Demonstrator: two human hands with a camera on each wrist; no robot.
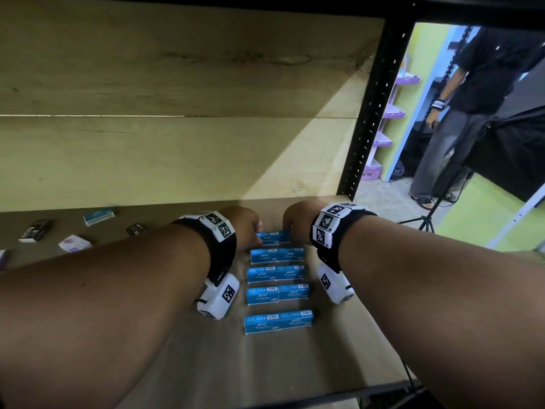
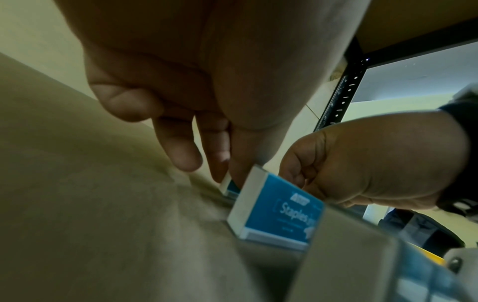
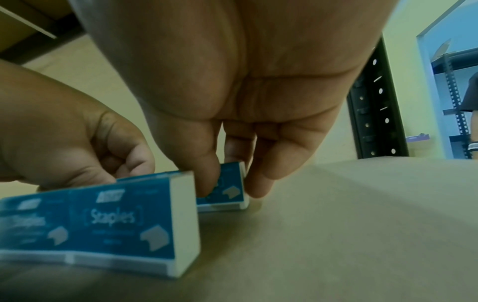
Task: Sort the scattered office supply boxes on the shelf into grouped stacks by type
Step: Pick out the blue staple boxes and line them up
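Note:
Several blue staples boxes lie in rows on the wooden shelf [image 1: 177, 364]. The farthest staples box [image 1: 272, 237] [image 3: 227, 190] [image 2: 229, 187] is held at both ends. My left hand [image 1: 247, 227] [image 2: 220, 159] pinches its left end, and my right hand [image 1: 295, 222] [image 3: 232, 183] pinches its right end between thumb and fingers. It rests on the shelf, just behind the second row of staples boxes [image 1: 277, 255] [image 3: 116, 222] [image 2: 279, 212]. Three more rows [image 1: 277, 296] lie nearer to me.
At the shelf's left lie a teal box [image 1: 98, 216], two small black boxes [image 1: 37, 230] [image 1: 135, 229] and a pale purple box [image 1: 73, 242]. A black perforated upright [image 1: 371, 113] bounds the right side. A person [image 1: 472, 98] stands beyond it by a tripod [image 1: 427, 214].

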